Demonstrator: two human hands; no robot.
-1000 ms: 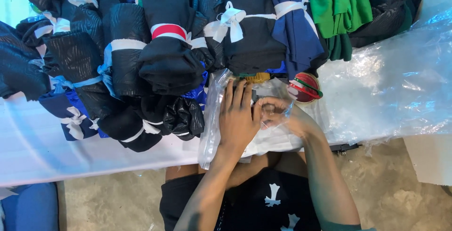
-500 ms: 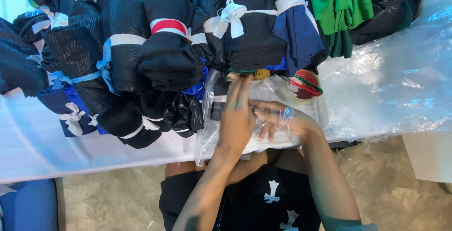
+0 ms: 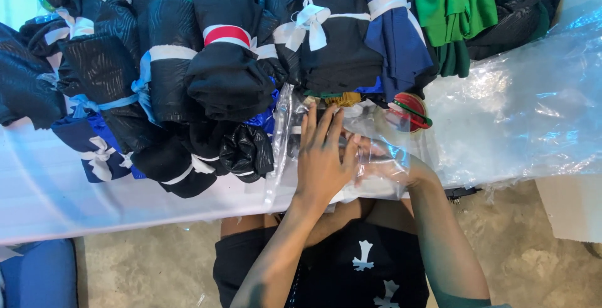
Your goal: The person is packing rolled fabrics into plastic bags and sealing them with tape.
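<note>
A clear plastic bag [image 3: 285, 157] lies on the white table edge [image 3: 125, 207] in front of me. My left hand [image 3: 323, 157] rests flat on top of the bag, fingers stretched forward towards the clothes pile. My right hand [image 3: 385, 160] lies under the clear film, inside or beneath the bag, fingers curled towards the left hand. What the right hand holds is blurred by the plastic. Something pale lies in the bag under my hands.
Several rolled dark garments tied with white strips [image 3: 219, 76] are piled across the table's far side. Green cloth [image 3: 451, 7] lies at the back right, beside a red and green round thing [image 3: 411, 110]. Crumpled clear sheeting [image 3: 520, 107] covers the right. A blue thing [image 3: 37, 280] stands at the lower left.
My left hand has slid forward over the bag and its fingers have straightened. The right hand has stayed under the plastic with little movement.
</note>
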